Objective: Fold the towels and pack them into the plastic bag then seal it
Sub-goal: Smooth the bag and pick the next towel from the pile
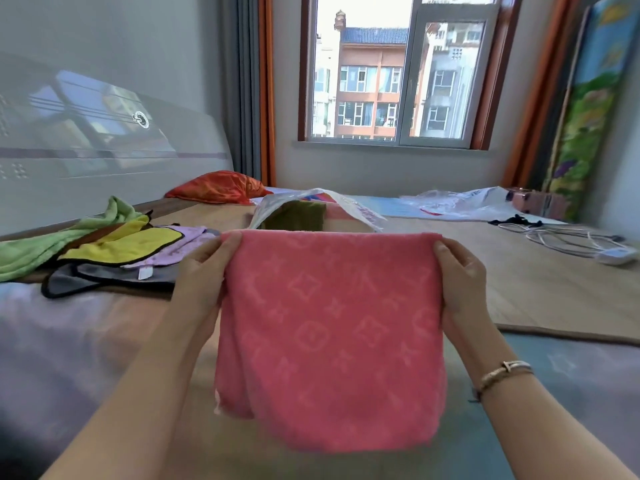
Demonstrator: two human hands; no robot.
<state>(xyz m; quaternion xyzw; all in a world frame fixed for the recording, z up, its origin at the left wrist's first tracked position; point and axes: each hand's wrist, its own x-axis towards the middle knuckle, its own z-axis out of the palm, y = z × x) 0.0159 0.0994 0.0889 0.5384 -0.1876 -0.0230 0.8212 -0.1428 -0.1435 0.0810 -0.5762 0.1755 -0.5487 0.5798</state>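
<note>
A pink patterned towel (329, 334) hangs folded in front of me, held up above the bed. My left hand (204, 275) pinches its upper left corner and my right hand (457, 275) pinches its upper right corner. Just behind the towel lies an open clear plastic bag (360, 207) with a dark olive towel (298, 214) inside it. To the left, a loose pile of towels lies on the bed: green (38, 244), yellow (121, 244), lilac (176, 251) and grey (104, 278).
A woven bed mat (519, 278) covers the bed. An orange-red cushion (218, 187) lies by the headboard. Another plastic bag (460, 202) sits at the far right, with white cables and a power strip (616, 254) nearby. A window is ahead.
</note>
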